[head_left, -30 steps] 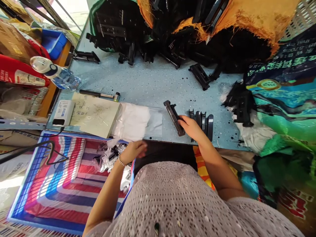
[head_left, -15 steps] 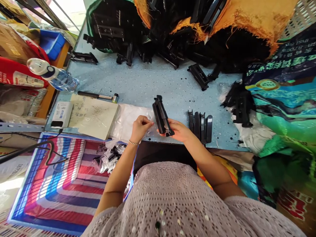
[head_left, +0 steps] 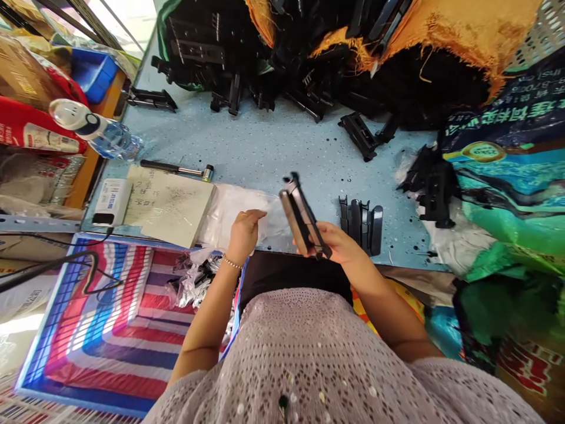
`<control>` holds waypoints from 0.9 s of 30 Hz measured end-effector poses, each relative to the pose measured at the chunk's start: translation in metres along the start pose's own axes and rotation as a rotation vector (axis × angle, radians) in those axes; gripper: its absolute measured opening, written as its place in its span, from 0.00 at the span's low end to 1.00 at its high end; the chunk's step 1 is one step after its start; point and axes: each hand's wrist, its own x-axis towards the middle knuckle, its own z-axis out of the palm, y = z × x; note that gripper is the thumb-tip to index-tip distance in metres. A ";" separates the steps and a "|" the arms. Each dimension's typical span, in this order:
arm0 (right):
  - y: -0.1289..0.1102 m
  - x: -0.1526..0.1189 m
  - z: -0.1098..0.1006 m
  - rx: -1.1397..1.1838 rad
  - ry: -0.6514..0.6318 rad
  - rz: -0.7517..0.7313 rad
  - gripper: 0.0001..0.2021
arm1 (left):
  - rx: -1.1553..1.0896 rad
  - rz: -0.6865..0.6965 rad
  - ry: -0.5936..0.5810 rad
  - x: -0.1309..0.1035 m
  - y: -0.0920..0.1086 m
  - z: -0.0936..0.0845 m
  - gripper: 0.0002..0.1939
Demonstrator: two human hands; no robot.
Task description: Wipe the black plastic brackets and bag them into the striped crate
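My right hand [head_left: 338, 241] grips the lower end of a black plastic part [head_left: 302, 215], which tilts up and away over the table's near edge. Just left of it, my left hand [head_left: 245, 232] has its fingers pressed together over a stack of clear plastic bags [head_left: 232, 212]; a thin bag seems to stretch from its fingertips, though what they pinch is hard to make out. To the right of my right hand, several black parts [head_left: 364, 227] lie side by side on the blue speckled table [head_left: 265, 147].
Sacks [head_left: 463, 35] spill black parts along the table's back. At the left are a bottle [head_left: 99, 129], a screwdriver [head_left: 176, 169], a cardboard sheet [head_left: 176, 206] and a white box [head_left: 112, 201]. A lined blue crate [head_left: 48, 294] stands below left.
My right hand has moved slightly right and nearer to me with the black part, which has turned a little. My left hand has shifted slightly left, away from the part.
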 end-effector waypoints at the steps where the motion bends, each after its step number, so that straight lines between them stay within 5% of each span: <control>1: 0.005 0.001 -0.001 0.051 -0.077 0.097 0.18 | 0.018 0.022 -0.021 0.001 0.001 -0.001 0.20; 5: 0.030 0.023 -0.007 0.241 -0.139 0.320 0.15 | 0.012 0.114 -0.043 -0.003 0.007 -0.009 0.29; 9: 0.038 0.050 -0.002 0.237 -0.044 0.160 0.15 | 0.057 0.366 -0.142 -0.024 0.025 -0.007 0.34; 14: 0.029 0.059 0.021 -0.380 0.326 -0.167 0.09 | 0.034 0.466 -0.311 -0.038 0.033 0.014 0.39; 17: 0.026 0.057 0.023 -0.670 0.313 -0.265 0.08 | 0.076 0.396 -0.272 -0.032 0.034 0.011 0.29; 19: 0.026 0.059 0.018 -0.595 0.204 -0.241 0.14 | 0.078 0.348 -0.164 -0.034 0.044 -0.014 0.21; 22: 0.026 0.067 0.007 -0.469 0.180 -0.187 0.22 | 0.088 0.247 -0.088 -0.057 0.068 -0.084 0.18; 25: 0.028 0.076 0.004 -0.509 0.143 -0.164 0.26 | 0.212 0.027 -0.385 -0.093 0.063 -0.144 0.20; 27: 0.030 0.081 0.007 -0.487 0.113 -0.175 0.30 | 0.317 -0.251 -0.679 -0.115 0.036 -0.150 0.16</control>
